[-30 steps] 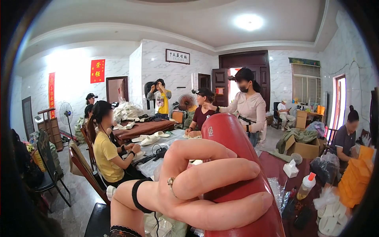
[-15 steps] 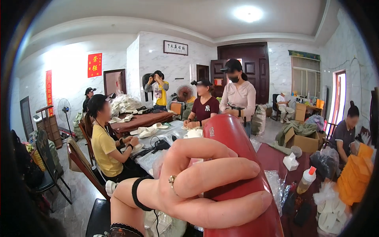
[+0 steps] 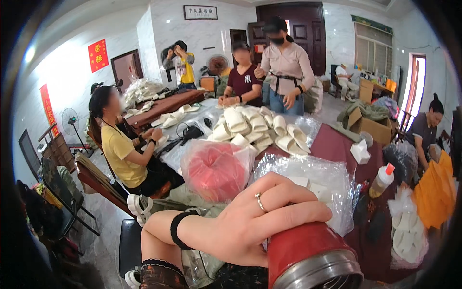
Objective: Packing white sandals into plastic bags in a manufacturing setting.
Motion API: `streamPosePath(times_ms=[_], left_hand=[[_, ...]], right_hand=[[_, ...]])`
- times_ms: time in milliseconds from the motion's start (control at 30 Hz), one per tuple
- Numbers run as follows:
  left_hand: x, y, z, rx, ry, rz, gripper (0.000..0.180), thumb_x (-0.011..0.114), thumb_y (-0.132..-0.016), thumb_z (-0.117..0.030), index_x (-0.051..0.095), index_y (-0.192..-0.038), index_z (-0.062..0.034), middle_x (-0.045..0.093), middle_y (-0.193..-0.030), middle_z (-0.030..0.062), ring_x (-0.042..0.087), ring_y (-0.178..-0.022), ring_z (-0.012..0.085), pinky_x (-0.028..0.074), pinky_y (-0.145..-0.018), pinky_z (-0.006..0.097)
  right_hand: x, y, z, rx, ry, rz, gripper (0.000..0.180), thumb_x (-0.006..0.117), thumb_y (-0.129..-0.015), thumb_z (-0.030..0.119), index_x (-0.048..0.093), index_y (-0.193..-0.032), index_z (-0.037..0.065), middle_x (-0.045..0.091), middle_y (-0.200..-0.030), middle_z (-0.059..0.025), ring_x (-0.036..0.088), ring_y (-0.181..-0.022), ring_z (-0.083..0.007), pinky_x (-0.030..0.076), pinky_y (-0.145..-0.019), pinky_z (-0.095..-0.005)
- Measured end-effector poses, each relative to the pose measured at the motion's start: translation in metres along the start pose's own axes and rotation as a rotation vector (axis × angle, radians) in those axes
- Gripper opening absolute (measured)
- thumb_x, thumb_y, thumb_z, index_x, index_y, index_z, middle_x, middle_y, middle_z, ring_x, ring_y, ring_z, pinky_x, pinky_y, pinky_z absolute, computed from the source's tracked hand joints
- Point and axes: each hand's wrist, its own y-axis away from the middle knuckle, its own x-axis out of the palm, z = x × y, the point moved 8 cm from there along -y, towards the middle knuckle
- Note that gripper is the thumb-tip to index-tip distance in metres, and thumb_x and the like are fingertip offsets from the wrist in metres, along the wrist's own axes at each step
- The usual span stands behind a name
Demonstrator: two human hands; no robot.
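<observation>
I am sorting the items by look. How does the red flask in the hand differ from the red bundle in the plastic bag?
The red flask is hard and smooth, with a metal rim; the red bundle looks soft and rounded. The flask is bare, gripped by the left hand; the bundle is wrapped in a clear bag and rests on the table, untouched. Both are red.

Left hand on a red flask

The left hand (image 3: 250, 226) wraps a red steel-rimmed flask (image 3: 308, 257); just beyond the flask lie clear plastic bags (image 3: 327, 180) on the desk (image 3: 337, 142).
</observation>
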Motion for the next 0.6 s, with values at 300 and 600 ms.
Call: streamPosePath(times_ms=[300,600], left_hand=[[0.006,0.006,0.008,0.012,-0.042,-0.017,0.038,0.077,-0.079,-0.021,0.070,-0.112,-0.0031,0.067,-0.110,0.0116,0.063,-0.095,0.0258,0.048,-0.082,0.037],[0.001,0.004,-0.008,0.068,-0.147,-0.031,0.028,0.073,-0.080,-0.020,0.073,-0.103,-0.0035,0.068,-0.107,0.0114,0.060,-0.090,0.0252,0.048,-0.081,0.035]], right_hand=[[0.013,0.005,0.010,0.031,-0.071,-0.146,0.037,0.054,-0.100,0.028,0.051,-0.131,0.006,0.061,-0.119,-0.0055,0.060,-0.106,-0.0184,0.050,-0.088,-0.0357],[0.001,0.007,0.000,0.039,-0.098,-0.184,0.037,0.055,-0.100,0.026,0.051,-0.132,0.007,0.060,-0.123,-0.0061,0.060,-0.109,-0.0203,0.051,-0.091,-0.0380]])
